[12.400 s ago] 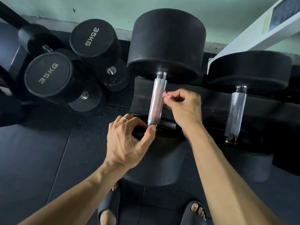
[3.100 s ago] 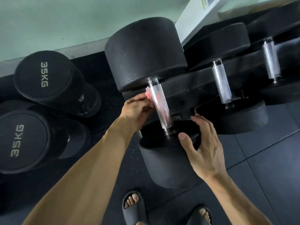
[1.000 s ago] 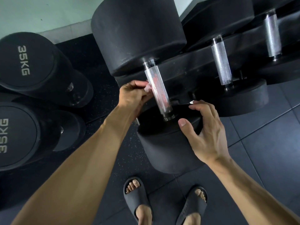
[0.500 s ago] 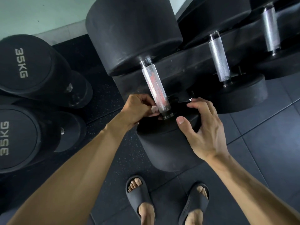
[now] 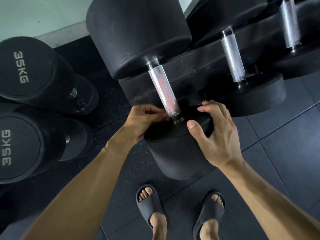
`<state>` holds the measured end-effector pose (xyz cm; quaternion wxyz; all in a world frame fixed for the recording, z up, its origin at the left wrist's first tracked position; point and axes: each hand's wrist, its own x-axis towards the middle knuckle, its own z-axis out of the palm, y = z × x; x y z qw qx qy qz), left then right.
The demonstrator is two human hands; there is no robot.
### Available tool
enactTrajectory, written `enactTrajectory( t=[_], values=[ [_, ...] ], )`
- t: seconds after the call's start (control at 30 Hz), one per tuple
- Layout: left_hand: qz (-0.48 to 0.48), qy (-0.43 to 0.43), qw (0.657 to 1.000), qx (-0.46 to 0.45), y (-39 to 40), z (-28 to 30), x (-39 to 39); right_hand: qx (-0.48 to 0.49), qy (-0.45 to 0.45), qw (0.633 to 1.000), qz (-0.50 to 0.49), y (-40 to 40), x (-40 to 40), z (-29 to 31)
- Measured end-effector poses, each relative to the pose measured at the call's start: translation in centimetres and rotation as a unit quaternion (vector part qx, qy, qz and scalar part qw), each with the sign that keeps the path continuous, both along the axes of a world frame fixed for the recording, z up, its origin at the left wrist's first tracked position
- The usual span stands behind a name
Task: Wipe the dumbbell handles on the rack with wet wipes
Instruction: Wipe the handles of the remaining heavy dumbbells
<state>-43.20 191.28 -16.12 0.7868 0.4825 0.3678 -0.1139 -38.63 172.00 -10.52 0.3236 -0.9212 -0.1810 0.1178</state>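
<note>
Mid-wipe at near end of knurled handle [image 5: 163,91] of the leftmost racked dumbbell, left hand [image 5: 143,120] fingers pinched on a barely visible wipe, right hand [image 5: 213,134] fingers curled over near weight head [image 5: 174,149], bracing; next probably neighbouring handle [image 5: 232,57].

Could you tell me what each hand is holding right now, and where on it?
The left hand pinches a barely visible wipe against the handle near its lower end. The right hand grips the near weight head by its top rim.
</note>
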Motion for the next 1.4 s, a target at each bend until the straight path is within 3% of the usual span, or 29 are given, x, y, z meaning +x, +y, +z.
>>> enactTrajectory(
  t=[0.13,0.2,0.3,0.33,0.47,0.57,0.7,0.87,1.03,1.23,1.4],
  values=[
    [-0.047,0.009,0.996,0.071,0.1,0.5,0.2,0.001,-0.001,1.0,0.004,-0.1,0.0,0.0],
    [0.021,0.01,0.997,0.069,0.6,0.9,0.5,0.002,0.0,1.0,0.003,-0.1,0.0,0.1],
    [0.162,-0.024,0.986,-0.018,1.4,0.7,1.5,0.001,0.002,1.0,0.003,-0.1,0.1,0.0],
    [0.159,-0.021,0.987,-0.014,1.4,0.5,1.7,-0.001,0.003,1.0,0.004,-0.2,0.1,0.0],
    [-0.012,0.041,0.997,0.069,-0.6,0.8,0.5,0.007,-0.002,1.0,0.007,-0.2,0.0,0.0],
    [0.084,0.024,0.996,0.021,-0.1,1.3,1.0,0.003,0.003,1.0,0.008,-0.2,0.1,0.0],
    [0.256,-0.039,0.965,-0.031,1.8,1.3,2.7,0.004,0.002,1.0,0.007,-0.2,0.1,0.0],
    [0.201,-0.007,0.979,-0.012,-1.0,1.8,0.5,0.01,0.002,1.0,0.002,-0.1,0.0,0.0],
    [0.363,-0.071,0.924,-0.097,2.1,2.2,3.9,0.006,0.0,1.0,0.005,-0.2,0.1,0.0],
    [0.332,-0.087,0.935,-0.087,0.1,3.5,2.3,0.012,-0.003,1.0,0.006,-0.2,0.1,0.0],
    [0.383,-0.08,0.916,-0.093,1.2,3.3,4.0,0.003,0.002,1.0,0.007,-0.2,0.1,0.0]
  ],
)
